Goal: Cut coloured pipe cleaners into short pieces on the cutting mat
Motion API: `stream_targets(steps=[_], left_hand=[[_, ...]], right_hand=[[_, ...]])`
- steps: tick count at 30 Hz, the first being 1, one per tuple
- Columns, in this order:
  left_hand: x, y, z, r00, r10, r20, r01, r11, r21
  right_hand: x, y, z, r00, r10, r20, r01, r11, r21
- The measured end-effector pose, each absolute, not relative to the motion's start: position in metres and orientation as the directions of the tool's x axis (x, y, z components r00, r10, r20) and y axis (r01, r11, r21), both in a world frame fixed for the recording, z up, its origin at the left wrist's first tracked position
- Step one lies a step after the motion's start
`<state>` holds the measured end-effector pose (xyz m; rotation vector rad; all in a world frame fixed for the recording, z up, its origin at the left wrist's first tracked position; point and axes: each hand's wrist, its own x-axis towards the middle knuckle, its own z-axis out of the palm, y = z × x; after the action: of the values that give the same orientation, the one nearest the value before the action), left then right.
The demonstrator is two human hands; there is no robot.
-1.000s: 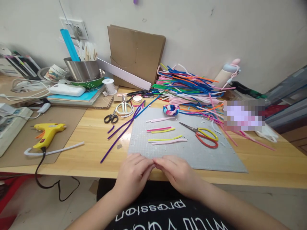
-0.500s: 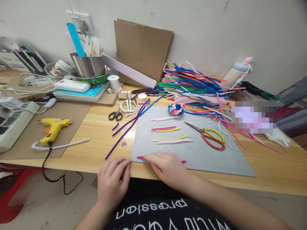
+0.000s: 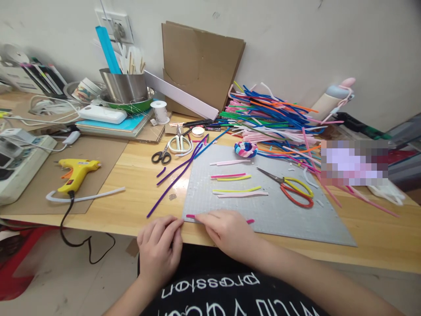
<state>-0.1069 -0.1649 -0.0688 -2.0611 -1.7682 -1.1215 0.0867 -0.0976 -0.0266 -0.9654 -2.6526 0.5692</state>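
My right hand (image 3: 226, 228) lies over a magenta pipe cleaner (image 3: 250, 221) on the grey cutting mat (image 3: 279, 228), fingers closed on it. Both ends of the strip show; its middle is under the hand. At the mat's front left corner, my left hand (image 3: 161, 241) rests with curled fingers, fingertips at the mat's edge; what they hold, if anything, is hidden. Further back on the mat lie cut pipe cleaners: a pale pink pair (image 3: 230, 163), a pink strip (image 3: 228, 176) with a yellow one, and a yellow strip (image 3: 237, 190) with a pale pink one. Scissors (image 3: 296, 191) with red and yellow handles lie to their right.
Behind the mat sits a coloured pipe cleaner ring (image 3: 246, 150) before a big pile of pipe cleaners (image 3: 272, 109). Purple pipe cleaners (image 3: 174, 184) and two smaller scissors lie left. A yellow glue gun (image 3: 77, 173) with its cord stands near a power strip (image 3: 29, 171).
The camera view has shifted slightly. On the mat, my right hand and the magenta pipe cleaner have slid a little left, toward my left hand.
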Motion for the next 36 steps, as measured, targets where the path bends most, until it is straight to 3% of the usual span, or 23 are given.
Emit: stream_targets(steps=[11, 16, 20, 28, 36], left_hand=[[-0.106, -0.168, -0.070, 0.115, 0.772, 0.625, 0.950, -0.269, 0.159], [-0.105, -0.168, -0.070, 0.126, 0.758, 0.640, 0.962, -0.252, 0.109], [-0.105, -0.167, -0.070, 0.118, 0.762, 0.636, 0.962, -0.246, 0.116], [-0.103, -0.165, -0.067, 0.117, 0.756, 0.644, 0.963, -0.245, 0.113], [-0.105, -0.163, -0.068, 0.130, 0.750, 0.648, 0.963, -0.252, 0.098]], right_hand=[[0.085, -0.099, -0.027, -0.755, 0.646, 0.113, 0.564, 0.728, -0.391], [0.094, -0.093, -0.023, -0.757, 0.649, 0.080, 0.561, 0.707, -0.431], [0.126, -0.083, -0.020, -0.711, 0.701, 0.051, 0.575, 0.622, -0.531], [0.177, -0.084, -0.019, -0.608, 0.792, -0.047, 0.649, 0.463, -0.604], [0.188, -0.090, -0.018, -0.630, 0.775, -0.050, 0.673, 0.513, -0.532]])
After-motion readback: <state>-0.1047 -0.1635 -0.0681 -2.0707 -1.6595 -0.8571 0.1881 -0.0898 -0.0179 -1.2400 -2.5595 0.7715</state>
